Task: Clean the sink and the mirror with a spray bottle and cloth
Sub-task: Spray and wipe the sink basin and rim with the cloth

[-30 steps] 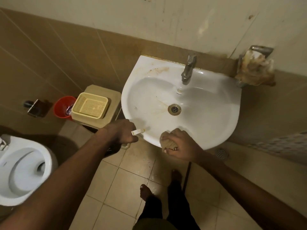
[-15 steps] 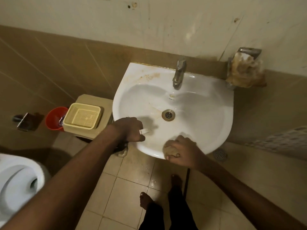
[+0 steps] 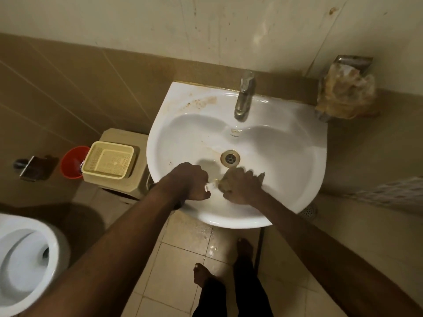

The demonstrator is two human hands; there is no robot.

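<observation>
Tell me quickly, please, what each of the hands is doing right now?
Left hand: curled round a small white nozzle-tipped object, mostly hidden.
Right hand: gripping a crumpled brownish cloth.

arms: bare, no sleeves | left hand [image 3: 191,183], right hand [image 3: 240,187]: no gloves | trousers [image 3: 231,296]: dark | feet [image 3: 202,274]: bare

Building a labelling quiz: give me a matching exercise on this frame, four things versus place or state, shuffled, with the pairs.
Things:
1. cloth
2. basket
3. bucket
4. tap

Place or state:
A. red, on the floor left of the basket
B. at the back rim of the sink, above the drain
C. gripped by the right hand in the basin
D. yellow, on the beige stand left of the sink

Pairs: 1-C, 2-D, 3-A, 4-B
</observation>
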